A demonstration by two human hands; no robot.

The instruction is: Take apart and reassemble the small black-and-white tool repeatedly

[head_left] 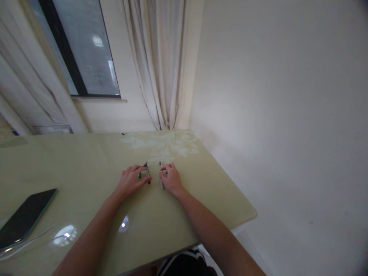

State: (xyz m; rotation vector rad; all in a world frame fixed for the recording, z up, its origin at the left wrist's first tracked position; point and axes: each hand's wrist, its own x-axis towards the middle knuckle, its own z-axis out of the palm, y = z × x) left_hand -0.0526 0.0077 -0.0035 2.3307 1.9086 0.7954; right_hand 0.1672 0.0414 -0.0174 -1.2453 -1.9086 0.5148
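Observation:
Near the middle of the table, my left hand [132, 180] has its thumb and index finger on a slim dark-and-silver pen [148, 177]. Beside that pen, partly under the fingers, lie other thin pen-like pieces, one with a green part [139, 175]. My right hand [171, 178] is closed at the fingertips on a thin whitish pen [161, 184] with a dark tip at its far end. Both pens point away from me, a small gap apart. The exact contact of the fingers is too small to make out fully.
The pale glossy table [218, 203] ends at a rounded right corner near the wall [287, 115]. A dark tablet-like device [25, 216] lies at left, with a clear cable [31, 240] beside it. A small black piece [123, 134] rests by the far edge, before the curtain [161, 65].

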